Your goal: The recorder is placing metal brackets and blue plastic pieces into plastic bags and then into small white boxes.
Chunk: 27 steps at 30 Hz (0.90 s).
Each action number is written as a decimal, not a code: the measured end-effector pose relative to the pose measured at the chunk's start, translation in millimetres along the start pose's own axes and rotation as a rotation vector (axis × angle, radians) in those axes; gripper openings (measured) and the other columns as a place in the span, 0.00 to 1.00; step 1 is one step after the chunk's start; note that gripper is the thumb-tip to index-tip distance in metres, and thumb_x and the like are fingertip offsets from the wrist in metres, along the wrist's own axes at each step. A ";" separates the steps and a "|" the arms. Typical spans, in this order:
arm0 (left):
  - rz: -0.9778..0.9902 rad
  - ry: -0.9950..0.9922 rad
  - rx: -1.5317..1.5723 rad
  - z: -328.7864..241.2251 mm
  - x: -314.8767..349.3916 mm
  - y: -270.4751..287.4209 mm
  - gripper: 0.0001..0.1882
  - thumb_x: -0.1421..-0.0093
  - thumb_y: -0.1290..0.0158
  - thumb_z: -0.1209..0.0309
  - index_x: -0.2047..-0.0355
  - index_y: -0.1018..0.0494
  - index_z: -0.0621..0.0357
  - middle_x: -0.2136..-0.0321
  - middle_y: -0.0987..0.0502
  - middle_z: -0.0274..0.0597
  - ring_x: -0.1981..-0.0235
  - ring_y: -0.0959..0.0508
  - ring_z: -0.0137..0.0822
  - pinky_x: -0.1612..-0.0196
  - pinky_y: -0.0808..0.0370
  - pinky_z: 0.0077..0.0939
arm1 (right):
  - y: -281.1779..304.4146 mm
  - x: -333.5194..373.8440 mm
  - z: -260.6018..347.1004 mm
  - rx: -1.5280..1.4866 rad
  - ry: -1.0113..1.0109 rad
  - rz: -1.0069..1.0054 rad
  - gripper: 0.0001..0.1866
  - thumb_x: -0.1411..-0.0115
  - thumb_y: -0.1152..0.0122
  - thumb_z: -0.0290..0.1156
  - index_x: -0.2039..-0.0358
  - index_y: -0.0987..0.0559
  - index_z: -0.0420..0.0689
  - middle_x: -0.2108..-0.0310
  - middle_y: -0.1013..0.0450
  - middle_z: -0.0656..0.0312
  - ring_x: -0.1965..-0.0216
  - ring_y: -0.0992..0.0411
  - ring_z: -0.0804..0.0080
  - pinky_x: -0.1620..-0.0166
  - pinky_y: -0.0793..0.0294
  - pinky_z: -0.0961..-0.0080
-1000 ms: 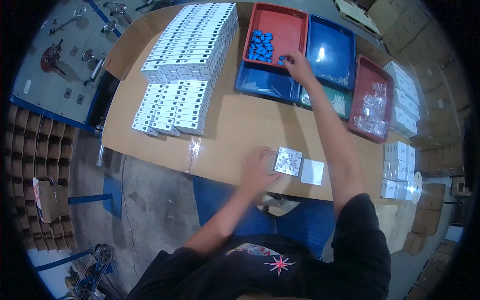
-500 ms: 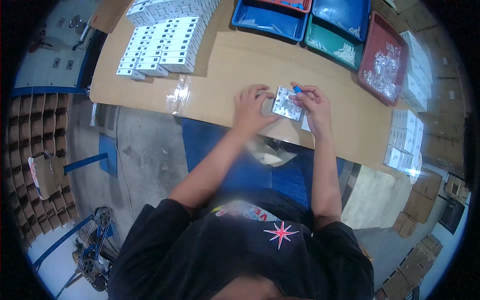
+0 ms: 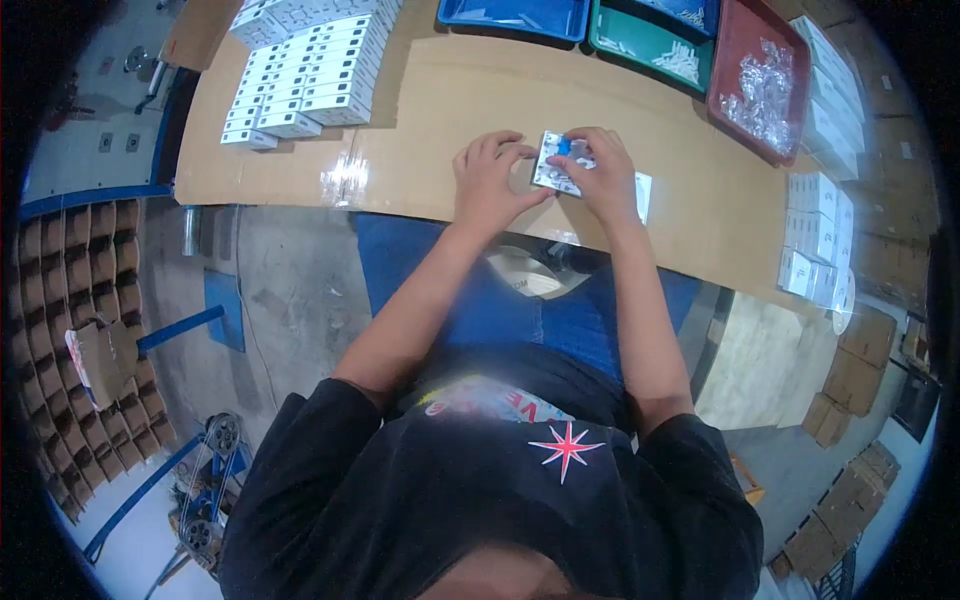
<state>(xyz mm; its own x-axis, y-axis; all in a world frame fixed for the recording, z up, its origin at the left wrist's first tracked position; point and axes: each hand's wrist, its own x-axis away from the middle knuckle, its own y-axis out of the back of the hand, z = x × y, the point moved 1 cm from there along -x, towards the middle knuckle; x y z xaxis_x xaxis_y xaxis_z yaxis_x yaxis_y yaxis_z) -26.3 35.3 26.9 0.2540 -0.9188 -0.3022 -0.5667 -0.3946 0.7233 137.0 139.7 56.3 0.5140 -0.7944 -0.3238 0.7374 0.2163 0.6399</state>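
A small flat square box with a silvery white, patterned top lies on the cardboard-covered table in front of me. Along its left side, my left hand curves round it, thumb at the near corner and fingertips at the far edge, steadying it. From the right, my right hand reaches over the box and pinches a small blue piece against its top. What kind of piece this is cannot be made out. The right fingers hide part of the box. A white flat piece lies beside my right wrist.
Stacked white boxes stand at the far left. Blue, green and red trays with small parts and clear bags line the far right. More white boxes sit at the right edge. The table's near edge is close to my wrists.
The blue piece has come down from above the box onto its top, in my right hand. My left hand stays at the box's left side. The whole view has shifted slightly.
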 end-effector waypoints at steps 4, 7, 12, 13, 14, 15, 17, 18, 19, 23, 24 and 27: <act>0.002 0.003 0.009 1.6 -0.2 0.7 0.28 0.57 0.27 0.52 0.55 0.20 0.43 0.47 0.25 0.36 0.39 0.31 0.41 0.36 0.42 0.45 | -9.8 -5.3 -6.9 0.008 0.047 0.002 0.18 0.52 0.23 0.36 0.63 0.18 0.43 0.65 0.22 0.57 0.59 0.27 0.53 0.56 0.27 0.60; 0.028 0.015 0.013 1.6 -0.2 0.5 0.28 0.57 0.27 0.53 0.54 0.20 0.43 0.44 0.26 0.36 0.37 0.32 0.42 0.36 0.42 0.46 | -13.4 -8.6 -11.4 0.051 0.059 0.023 0.16 0.51 0.24 0.35 0.64 0.18 0.43 0.65 0.22 0.58 0.60 0.26 0.55 0.56 0.27 0.60; 0.001 0.008 0.001 2.7 0.1 -0.5 0.27 0.57 0.27 0.52 0.56 0.20 0.42 0.46 0.26 0.34 0.38 0.32 0.41 0.36 0.42 0.46 | -15.2 -12.1 -9.5 0.044 0.100 0.020 0.14 0.52 0.25 0.33 0.64 0.17 0.45 0.65 0.20 0.61 0.61 0.26 0.57 0.56 0.27 0.61; 0.002 0.005 0.002 2.6 0.0 -1.1 0.27 0.57 0.27 0.52 0.56 0.20 0.42 0.46 0.26 0.34 0.38 0.32 0.41 0.36 0.42 0.46 | -15.2 -12.3 -10.7 0.046 0.099 0.018 0.14 0.52 0.25 0.33 0.64 0.17 0.45 0.65 0.20 0.61 0.61 0.26 0.57 0.56 0.27 0.61; 0.008 0.012 0.009 2.8 -0.2 -1.7 0.27 0.57 0.27 0.52 0.56 0.20 0.42 0.46 0.26 0.34 0.38 0.32 0.41 0.36 0.42 0.47 | -15.8 -12.2 -12.7 0.031 0.084 0.023 0.14 0.52 0.25 0.33 0.64 0.17 0.45 0.64 0.20 0.62 0.60 0.26 0.57 0.56 0.27 0.61; 0.014 0.019 0.015 3.1 -0.4 -2.2 0.27 0.57 0.27 0.52 0.56 0.20 0.41 0.45 0.26 0.34 0.38 0.32 0.41 0.35 0.43 0.47 | -15.9 -12.1 -14.1 0.017 0.070 0.028 0.15 0.52 0.25 0.33 0.63 0.17 0.45 0.64 0.20 0.63 0.60 0.26 0.58 0.56 0.27 0.62; 0.018 0.018 0.011 2.9 -0.4 -1.1 0.27 0.57 0.27 0.52 0.56 0.20 0.41 0.45 0.26 0.34 0.38 0.32 0.41 0.35 0.43 0.47 | -16.0 -12.1 -13.4 0.002 0.055 0.025 0.15 0.51 0.25 0.33 0.63 0.16 0.45 0.64 0.20 0.63 0.60 0.26 0.58 0.56 0.27 0.62; 0.020 0.017 0.007 2.7 -0.5 -0.7 0.27 0.57 0.27 0.52 0.55 0.20 0.41 0.45 0.26 0.34 0.38 0.32 0.41 0.35 0.43 0.47 | -15.9 -12.0 -13.5 -0.013 0.041 0.024 0.15 0.51 0.25 0.33 0.63 0.16 0.46 0.65 0.20 0.63 0.60 0.26 0.58 0.56 0.27 0.61; 0.021 0.015 0.008 2.6 -0.9 -0.7 0.27 0.57 0.27 0.52 0.55 0.20 0.41 0.45 0.26 0.34 0.38 0.32 0.41 0.35 0.43 0.47 | -16.3 -12.0 -14.9 -0.012 0.039 0.022 0.15 0.51 0.25 0.33 0.63 0.16 0.46 0.65 0.20 0.63 0.60 0.26 0.58 0.56 0.27 0.61; 0.026 0.019 0.014 1.8 -1.1 0.7 0.27 0.56 0.28 0.52 0.55 0.20 0.41 0.45 0.26 0.34 0.37 0.32 0.41 0.35 0.43 0.48 | -14.7 -10.3 -16.3 0.051 0.089 0.034 0.14 0.50 0.26 0.35 0.62 0.16 0.47 0.63 0.19 0.64 0.58 0.25 0.60 0.54 0.28 0.61; 0.023 0.017 0.012 1.7 -1.0 1.5 0.27 0.56 0.28 0.53 0.55 0.20 0.41 0.45 0.26 0.35 0.37 0.32 0.41 0.35 0.43 0.48 | -13.4 -9.6 -15.3 0.079 0.139 0.030 0.13 0.49 0.26 0.35 0.62 0.16 0.47 0.63 0.19 0.64 0.57 0.24 0.61 0.52 0.28 0.61; 0.025 0.010 0.023 2.2 -1.5 -0.1 0.26 0.55 0.28 0.52 0.56 0.19 0.41 0.45 0.26 0.34 0.37 0.32 0.41 0.36 0.42 0.48 | -14.4 -7.0 -24.9 0.071 0.116 0.040 0.14 0.47 0.27 0.35 0.60 0.15 0.48 0.61 0.19 0.65 0.55 0.24 0.62 0.50 0.29 0.60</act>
<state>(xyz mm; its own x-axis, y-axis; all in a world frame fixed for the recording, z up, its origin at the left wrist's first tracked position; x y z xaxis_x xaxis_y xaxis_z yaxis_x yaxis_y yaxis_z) -28.4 36.6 26.0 0.2473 -0.9283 -0.2777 -0.5908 -0.3716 0.7161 133.8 156.3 32.1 0.5930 -0.7137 -0.3727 0.6843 0.2028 0.7005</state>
